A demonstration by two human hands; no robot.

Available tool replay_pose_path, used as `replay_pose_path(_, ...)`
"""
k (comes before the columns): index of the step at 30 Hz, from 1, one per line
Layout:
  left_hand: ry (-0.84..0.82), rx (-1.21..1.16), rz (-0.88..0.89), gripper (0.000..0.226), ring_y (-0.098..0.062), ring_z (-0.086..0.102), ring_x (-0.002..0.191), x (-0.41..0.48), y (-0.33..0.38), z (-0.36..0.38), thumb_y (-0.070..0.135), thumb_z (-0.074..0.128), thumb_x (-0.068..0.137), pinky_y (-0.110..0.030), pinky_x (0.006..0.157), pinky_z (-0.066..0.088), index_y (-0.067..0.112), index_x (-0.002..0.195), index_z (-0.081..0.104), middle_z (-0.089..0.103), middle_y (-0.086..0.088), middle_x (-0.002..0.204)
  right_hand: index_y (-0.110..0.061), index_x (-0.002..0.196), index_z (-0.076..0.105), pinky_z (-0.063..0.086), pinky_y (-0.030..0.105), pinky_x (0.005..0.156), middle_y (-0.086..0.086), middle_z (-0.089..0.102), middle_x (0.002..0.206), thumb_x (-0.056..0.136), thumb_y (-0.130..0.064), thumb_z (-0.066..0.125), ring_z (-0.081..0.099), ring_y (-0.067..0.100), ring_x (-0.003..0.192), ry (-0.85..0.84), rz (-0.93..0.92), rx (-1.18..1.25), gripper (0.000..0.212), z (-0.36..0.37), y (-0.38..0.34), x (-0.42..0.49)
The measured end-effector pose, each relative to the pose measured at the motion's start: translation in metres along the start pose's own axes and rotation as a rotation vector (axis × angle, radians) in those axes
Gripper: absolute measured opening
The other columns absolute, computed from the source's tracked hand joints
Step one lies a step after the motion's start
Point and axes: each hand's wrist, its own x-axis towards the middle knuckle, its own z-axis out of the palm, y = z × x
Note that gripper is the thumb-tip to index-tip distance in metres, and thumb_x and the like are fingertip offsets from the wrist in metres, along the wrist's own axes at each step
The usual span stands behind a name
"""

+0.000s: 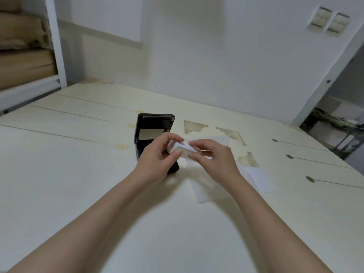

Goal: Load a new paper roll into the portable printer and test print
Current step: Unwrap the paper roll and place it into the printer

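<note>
A white paper roll (pixel 180 148) is held above the table between both hands. My left hand (pixel 157 156) grips its left end with thumb and fingers. My right hand (pixel 212 156) pinches its right side, where a loose paper end seems to lift. Behind and under my left hand lies the black portable printer (pixel 152 131), its lid standing open toward the wall, with a pale label inside. The printer's near end is hidden by my left hand.
Loose white paper strips lie on the pale wooden table (pixel 78 164): one (pixel 201 192) near my right wrist, one (pixel 262 180) further right, one (pixel 216 139) behind my right hand. Shelving with cardboard boxes (pixel 25 56) stands at the far left; a doorway (pixel 338 119) opens at right.
</note>
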Motion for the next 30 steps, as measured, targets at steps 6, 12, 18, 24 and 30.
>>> replay_pose_path(6,0.127,0.315,0.036,0.026,-0.015,0.062,0.099,0.002,-0.014,-0.048,0.021,0.069,0.085,-0.022,0.08,0.05,0.027,0.109,0.063,0.067,0.012,0.103,-0.02,0.103,0.075,0.052,0.023,0.086,-0.01,0.073,0.101,0.081,-0.013,0.073,0.068,0.011,0.094,-0.018,-0.101,-0.024,0.022,0.052,-0.014,0.025)
replay_pose_path(12,0.28,0.538,0.011,0.029,-0.014,0.048,0.1,0.005,-0.033,-0.054,0.029,0.068,0.077,-0.026,0.085,0.028,0.028,0.106,0.067,0.052,0.028,0.085,-0.014,0.106,0.073,0.037,0.013,0.085,-0.003,0.073,0.108,0.083,-0.008,0.071,0.062,0.015,0.099,-0.018,-0.229,-0.226,0.024,0.078,-0.009,0.041)
replay_pose_path(18,0.291,0.578,-0.018,0.03,-0.018,0.052,0.1,0.01,-0.04,-0.047,0.025,0.072,0.078,-0.022,0.08,0.019,0.03,0.107,0.066,0.066,0.013,0.094,-0.013,0.105,0.072,0.04,0.017,0.083,0.0,0.073,0.107,0.083,-0.005,0.07,0.063,0.02,0.1,-0.003,-0.24,-0.283,0.023,0.08,-0.002,0.044)
replay_pose_path(24,0.275,0.588,-0.166,0.025,-0.012,0.043,0.104,0.012,-0.039,-0.044,0.029,0.068,0.082,-0.022,0.081,0.014,0.036,0.106,0.066,0.064,0.014,0.099,-0.015,0.105,0.072,0.032,0.014,0.079,0.0,0.071,0.107,0.086,-0.01,0.067,0.059,0.019,0.107,-0.05,-0.23,-0.378,0.02,0.084,0.001,0.047)
replay_pose_path(30,-0.134,0.605,-0.167,0.085,-0.016,0.012,0.144,0.001,-0.041,-0.047,0.051,0.08,0.068,-0.024,0.107,0.028,0.022,0.139,0.044,0.045,0.012,0.137,-0.021,0.104,0.076,0.033,0.014,0.076,-0.001,0.071,0.105,0.088,-0.019,0.067,0.055,0.011,0.105,-0.072,-0.103,-0.339,0.018,0.085,0.0,0.049)
